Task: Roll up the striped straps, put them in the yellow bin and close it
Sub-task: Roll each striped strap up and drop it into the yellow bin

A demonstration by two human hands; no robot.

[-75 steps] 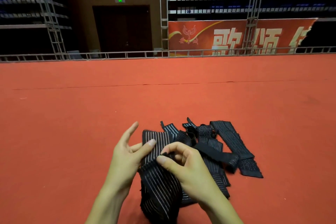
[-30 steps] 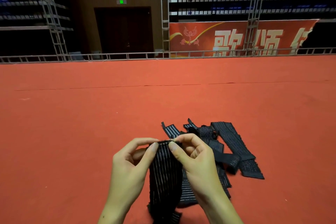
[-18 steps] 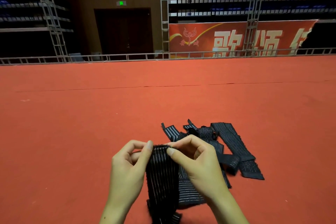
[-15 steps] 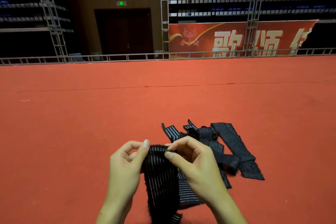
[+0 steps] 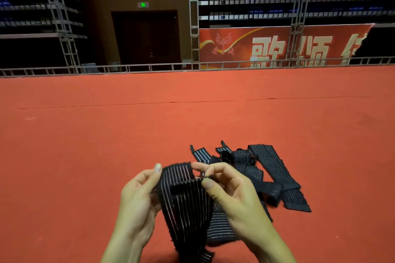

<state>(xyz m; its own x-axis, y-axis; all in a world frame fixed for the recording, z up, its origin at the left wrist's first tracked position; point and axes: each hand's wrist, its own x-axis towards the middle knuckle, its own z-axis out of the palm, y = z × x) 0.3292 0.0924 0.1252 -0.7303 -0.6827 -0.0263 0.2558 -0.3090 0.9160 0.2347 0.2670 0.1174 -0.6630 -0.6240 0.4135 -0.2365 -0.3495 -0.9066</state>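
Between both hands I hold a black strap with thin white stripes (image 5: 186, 200), its top end folded over into a first turn. My left hand (image 5: 136, 200) pinches the left edge of that fold. My right hand (image 5: 230, 192) pinches the right edge between thumb and forefinger. The strap's free length hangs down toward the bottom of the view. Behind my hands a loose pile of more striped straps (image 5: 267, 173) lies on the red carpet. No yellow bin is in view.
Red carpet (image 5: 106, 145) spreads wide on all sides. A low metal railing (image 5: 149, 68) borders its far edge, with truss towers, a dark door and a red banner (image 5: 277, 47) beyond.
Both hands brought the strap's top end upright, then folded it over; the fold has grown into a wider first turn. The pile has not moved.
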